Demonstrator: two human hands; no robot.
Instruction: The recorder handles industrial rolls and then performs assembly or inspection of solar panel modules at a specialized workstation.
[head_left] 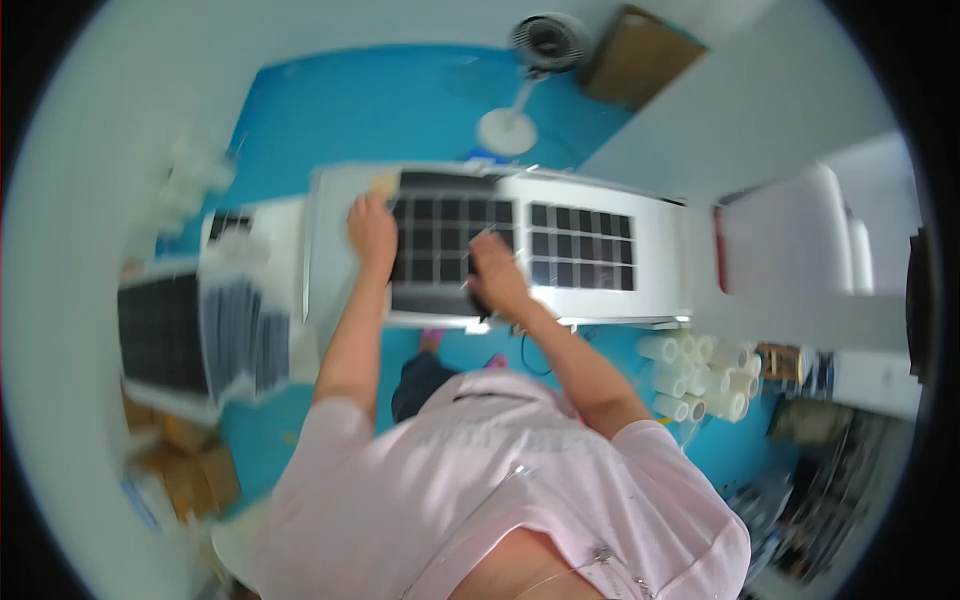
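Note:
A dark sheet with a grid of black squares (428, 240) lies on the left part of a long white worktable (660, 250). My left hand (373, 232) is at its left edge, fingers together and bent, beside a small tan patch (383, 185); what they pinch is hidden. Over the right side of the sheet, my right hand (497, 275) is blurred but closed, with a dark thing (480, 302) at its underside that I cannot make out. Just right of this hand, a second grid of black squares (583, 246) lies on the white surface.
At the left stand a stack of dark gridded panels (160, 335) and bluish-grey sheets (243, 335). White rolls (700, 375) are grouped on the blue floor at the right. Beyond the table are a standing fan (548, 45) and a brown box (640, 58); cardboard boxes (190, 475) sit lower left.

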